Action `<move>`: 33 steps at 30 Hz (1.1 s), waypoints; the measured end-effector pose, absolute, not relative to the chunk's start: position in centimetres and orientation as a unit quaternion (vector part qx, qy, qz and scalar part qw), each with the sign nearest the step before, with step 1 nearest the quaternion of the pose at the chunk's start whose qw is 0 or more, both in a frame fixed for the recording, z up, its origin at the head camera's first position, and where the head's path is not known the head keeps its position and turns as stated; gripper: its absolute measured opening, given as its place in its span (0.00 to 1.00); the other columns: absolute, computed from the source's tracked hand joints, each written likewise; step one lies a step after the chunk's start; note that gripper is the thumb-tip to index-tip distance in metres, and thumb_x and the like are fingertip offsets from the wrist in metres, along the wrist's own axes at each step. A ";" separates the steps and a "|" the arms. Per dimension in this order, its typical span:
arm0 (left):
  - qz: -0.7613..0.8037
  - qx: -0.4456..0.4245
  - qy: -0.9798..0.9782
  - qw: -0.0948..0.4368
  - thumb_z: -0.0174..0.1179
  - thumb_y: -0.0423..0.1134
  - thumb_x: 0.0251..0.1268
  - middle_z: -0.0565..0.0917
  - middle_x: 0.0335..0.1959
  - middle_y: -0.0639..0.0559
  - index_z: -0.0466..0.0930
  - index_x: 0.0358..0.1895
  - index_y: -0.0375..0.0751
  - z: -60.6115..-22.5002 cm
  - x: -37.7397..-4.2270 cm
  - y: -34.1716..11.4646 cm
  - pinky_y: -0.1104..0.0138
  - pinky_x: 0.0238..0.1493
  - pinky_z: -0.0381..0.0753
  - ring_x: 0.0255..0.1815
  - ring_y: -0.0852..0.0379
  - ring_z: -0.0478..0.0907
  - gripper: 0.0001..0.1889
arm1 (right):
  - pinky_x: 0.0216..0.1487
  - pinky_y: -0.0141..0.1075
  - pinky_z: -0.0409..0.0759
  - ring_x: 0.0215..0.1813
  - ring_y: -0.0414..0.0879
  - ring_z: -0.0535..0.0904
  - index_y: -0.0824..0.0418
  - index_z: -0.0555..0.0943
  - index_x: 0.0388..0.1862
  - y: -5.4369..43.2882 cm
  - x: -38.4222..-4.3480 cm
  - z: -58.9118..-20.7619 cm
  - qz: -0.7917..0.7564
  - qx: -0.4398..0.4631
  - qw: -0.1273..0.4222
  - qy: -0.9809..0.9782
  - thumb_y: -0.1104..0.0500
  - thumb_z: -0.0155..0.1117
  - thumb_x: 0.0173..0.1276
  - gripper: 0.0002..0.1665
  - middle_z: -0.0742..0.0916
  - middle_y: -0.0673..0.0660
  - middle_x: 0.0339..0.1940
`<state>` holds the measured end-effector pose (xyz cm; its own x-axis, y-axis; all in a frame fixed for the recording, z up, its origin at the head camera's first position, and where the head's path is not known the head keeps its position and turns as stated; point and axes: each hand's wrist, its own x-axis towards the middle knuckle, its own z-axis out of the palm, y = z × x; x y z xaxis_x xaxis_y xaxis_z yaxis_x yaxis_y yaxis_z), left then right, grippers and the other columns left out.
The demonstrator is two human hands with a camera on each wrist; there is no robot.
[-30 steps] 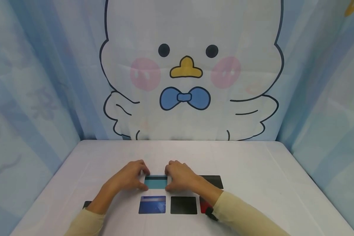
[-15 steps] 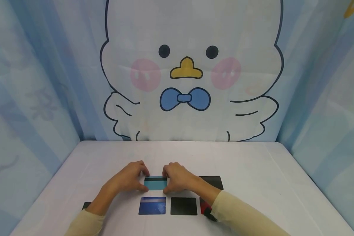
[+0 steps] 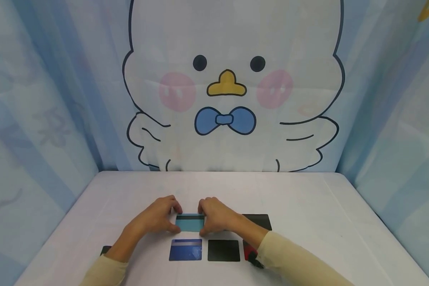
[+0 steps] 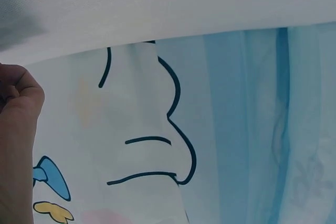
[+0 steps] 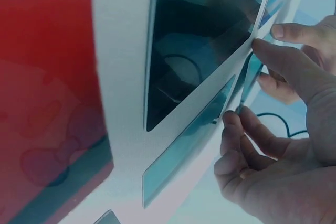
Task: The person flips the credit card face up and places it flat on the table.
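In the head view a light-blue bank card [image 3: 189, 225] with a dark stripe lies on the white table [image 3: 300, 198]. My left hand [image 3: 161, 214] holds its left end, thumb at the near corner and fingers at the far one. At the other end my right hand [image 3: 217, 215] grips in the same way. The right wrist view shows both thumbs and fingertips at the edges of this card, which is seen nearly edge-on. Only part of my left hand [image 4: 18, 108] enters the left wrist view, with the card out of sight.
Nearer to me lie a blue card [image 3: 185, 250], a black card [image 3: 223, 251] and a red card [image 3: 248, 250] partly covered by the right sleeve. A dark card [image 3: 258, 221] lies behind the right forearm. A teal card [image 5: 184, 148] shows in the right wrist view. Curtains surround the table.
My right hand has shifted slightly left at the light-blue card's end. The left hand and the other cards have stayed in place.
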<state>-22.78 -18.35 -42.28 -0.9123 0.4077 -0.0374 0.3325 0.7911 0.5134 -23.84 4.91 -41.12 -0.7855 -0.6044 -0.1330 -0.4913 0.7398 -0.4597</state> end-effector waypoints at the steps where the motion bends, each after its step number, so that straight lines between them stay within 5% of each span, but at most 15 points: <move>1: 0.259 0.196 0.943 0.074 0.85 0.39 0.43 0.81 0.42 0.57 0.86 0.45 0.43 -42.3 -22.8 -18.3 0.56 0.54 0.79 0.46 0.56 0.75 0.23 | 0.42 0.31 0.76 0.40 0.41 0.73 0.62 0.80 0.50 4.9 -23.8 -41.1 -0.212 -0.298 0.136 0.921 0.54 0.86 0.51 0.31 0.79 0.50 0.36; 16: 0.255 0.213 0.941 0.070 0.86 0.46 0.41 0.82 0.45 0.59 0.86 0.46 0.49 -41.5 -22.6 -19.6 0.56 0.51 0.78 0.48 0.53 0.76 0.26 | 0.46 0.30 0.81 0.41 0.40 0.76 0.63 0.85 0.51 5.0 -23.3 -40.8 -0.253 -0.295 0.091 0.917 0.54 0.84 0.54 0.27 0.85 0.52 0.41; 26: 0.286 0.251 0.923 0.055 0.84 0.43 0.45 0.88 0.46 0.60 0.87 0.49 0.47 -40.0 -22.8 -20.8 0.62 0.48 0.77 0.46 0.54 0.76 0.25 | 0.49 0.33 0.81 0.47 0.44 0.78 0.60 0.86 0.53 5.6 -23.3 -40.3 -0.295 -0.275 0.090 0.911 0.53 0.83 0.55 0.27 0.86 0.50 0.44; 33: 0.301 0.252 0.918 0.052 0.83 0.44 0.48 0.89 0.47 0.58 0.88 0.52 0.46 -39.6 -22.5 -20.9 0.57 0.49 0.79 0.47 0.55 0.76 0.25 | 0.48 0.34 0.80 0.47 0.44 0.78 0.59 0.87 0.53 6.1 -23.4 -40.3 -0.308 -0.280 0.081 0.906 0.52 0.83 0.54 0.28 0.85 0.49 0.43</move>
